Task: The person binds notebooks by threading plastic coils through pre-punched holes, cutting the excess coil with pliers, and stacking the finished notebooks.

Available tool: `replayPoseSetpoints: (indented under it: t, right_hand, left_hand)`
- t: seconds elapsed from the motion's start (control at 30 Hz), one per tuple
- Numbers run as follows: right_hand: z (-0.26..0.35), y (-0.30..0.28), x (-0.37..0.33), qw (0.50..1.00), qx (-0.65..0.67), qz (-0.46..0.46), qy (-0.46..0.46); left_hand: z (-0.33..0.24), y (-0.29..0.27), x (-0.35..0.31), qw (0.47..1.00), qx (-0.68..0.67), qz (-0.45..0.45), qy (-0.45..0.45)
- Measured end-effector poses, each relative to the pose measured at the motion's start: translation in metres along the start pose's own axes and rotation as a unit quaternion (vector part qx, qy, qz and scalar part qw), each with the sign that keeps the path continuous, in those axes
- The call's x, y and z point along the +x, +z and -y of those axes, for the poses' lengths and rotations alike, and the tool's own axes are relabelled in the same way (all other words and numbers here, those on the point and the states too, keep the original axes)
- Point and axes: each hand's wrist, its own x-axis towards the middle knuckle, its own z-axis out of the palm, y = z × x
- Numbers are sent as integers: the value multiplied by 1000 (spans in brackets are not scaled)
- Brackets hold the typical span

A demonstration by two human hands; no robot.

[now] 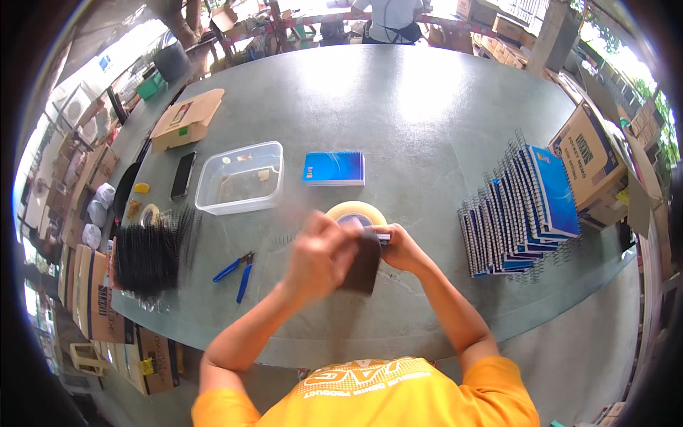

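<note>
My right hand (403, 249) grips a small notebook (363, 269) by its far right corner, fingers closed on it. The notebook is tilted and its dark brown back cover shows. My left hand (319, 257) is raised over the notebook's left side, smeared by motion, so its grip cannot be made out. Just beyond both hands lies a roll of tape (353, 208), partly hidden by them. A blue spiral notebook (333, 168) rests flat farther off. Blue-handled pliers (238, 273) lie to the left of my left hand.
A clear plastic box (242, 203) stands left of centre, a phone (183, 175) beside it. Black wire spirals (149, 250) are heaped at the left. Stacked spiral notebooks (519, 213) and a cardboard box (590, 167) fill the right. A person (393, 20) stands beyond the table.
</note>
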Motion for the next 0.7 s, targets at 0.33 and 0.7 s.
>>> replayPoseSetpoints:
  t: [0.33, 0.7]
  right_hand:
    - [9, 6, -3, 986, 107, -19, -127]
    - [26, 8, -25, 968, -65, -179, -163]
  left_hand:
    - [0, -3, -1, 995, 83, -19, 58]
    - [13, 11, 10, 995, 81, 57, 30]
